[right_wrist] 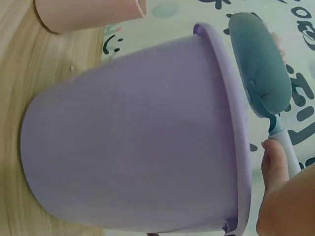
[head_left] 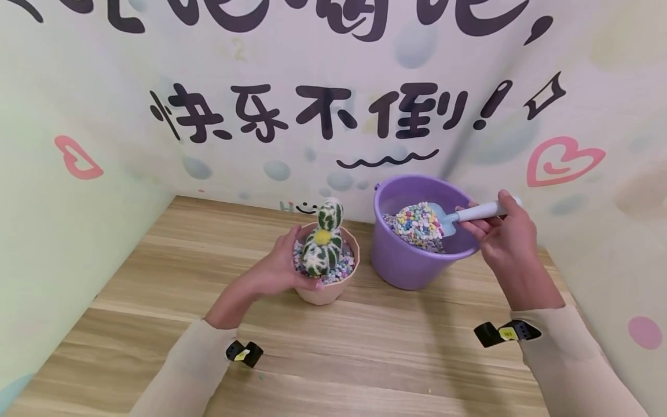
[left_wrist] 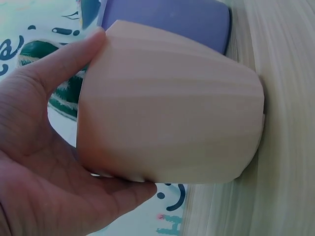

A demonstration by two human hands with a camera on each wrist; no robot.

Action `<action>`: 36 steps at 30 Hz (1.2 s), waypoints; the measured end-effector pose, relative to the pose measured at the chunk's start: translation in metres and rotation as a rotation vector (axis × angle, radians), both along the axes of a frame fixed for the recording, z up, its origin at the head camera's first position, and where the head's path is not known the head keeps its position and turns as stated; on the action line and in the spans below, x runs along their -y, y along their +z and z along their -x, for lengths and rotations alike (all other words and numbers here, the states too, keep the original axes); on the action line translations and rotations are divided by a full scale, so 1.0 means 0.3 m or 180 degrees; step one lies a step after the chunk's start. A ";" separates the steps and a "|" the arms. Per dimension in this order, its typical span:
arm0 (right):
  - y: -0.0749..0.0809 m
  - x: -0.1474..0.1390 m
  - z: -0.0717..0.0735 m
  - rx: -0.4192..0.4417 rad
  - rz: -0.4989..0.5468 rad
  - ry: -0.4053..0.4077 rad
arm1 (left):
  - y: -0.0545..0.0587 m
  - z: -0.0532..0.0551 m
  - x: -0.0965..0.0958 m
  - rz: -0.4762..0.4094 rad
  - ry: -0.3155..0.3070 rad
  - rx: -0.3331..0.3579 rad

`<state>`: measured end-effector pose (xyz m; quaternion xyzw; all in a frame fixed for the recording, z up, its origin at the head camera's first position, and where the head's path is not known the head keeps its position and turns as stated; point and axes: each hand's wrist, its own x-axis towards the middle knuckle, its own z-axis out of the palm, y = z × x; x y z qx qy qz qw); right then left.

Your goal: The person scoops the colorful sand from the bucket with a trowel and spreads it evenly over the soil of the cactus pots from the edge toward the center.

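A pale pink flowerpot (head_left: 324, 294) stands on the table, holding a striped green-and-white cactus (head_left: 315, 255) with a yellow flower, among small multicoloured pebbles. My left hand (head_left: 278, 267) grips the pot at its rim, thumb on the near side and fingers round the far side. To its right is a purple bucket (head_left: 409, 267), partly filled with similar pebbles. My right hand (head_left: 508, 234) holds a light blue trowel (right_wrist: 263, 64) by its white handle (head_left: 482, 211). Heaped colourful pebbles (head_left: 417, 220) lie on its blade, over the bucket's mouth and above rim height in the right wrist view.
The wooden table (head_left: 172, 272) meets a printed backdrop (head_left: 292, 52) with large dark characters behind the pot and bucket. A few stray pebbles lie on the table near its front. Each sleeve carries a small black camera (head_left: 508, 333) at the wrist.
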<state>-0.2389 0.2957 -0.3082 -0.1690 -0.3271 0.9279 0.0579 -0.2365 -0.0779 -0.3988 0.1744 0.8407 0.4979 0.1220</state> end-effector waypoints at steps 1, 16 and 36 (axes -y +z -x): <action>-0.002 0.000 -0.005 -0.0006 0.0051 0.0021 | 0.001 0.002 0.003 0.0012 -0.0010 0.0022; -0.040 0.033 -0.086 -0.0015 0.0355 0.0149 | -0.001 0.024 0.043 0.0019 -0.0213 0.0284; -0.106 0.053 -0.173 -0.0159 0.0671 0.0069 | -0.030 -0.087 -0.013 0.0296 0.0451 -0.0134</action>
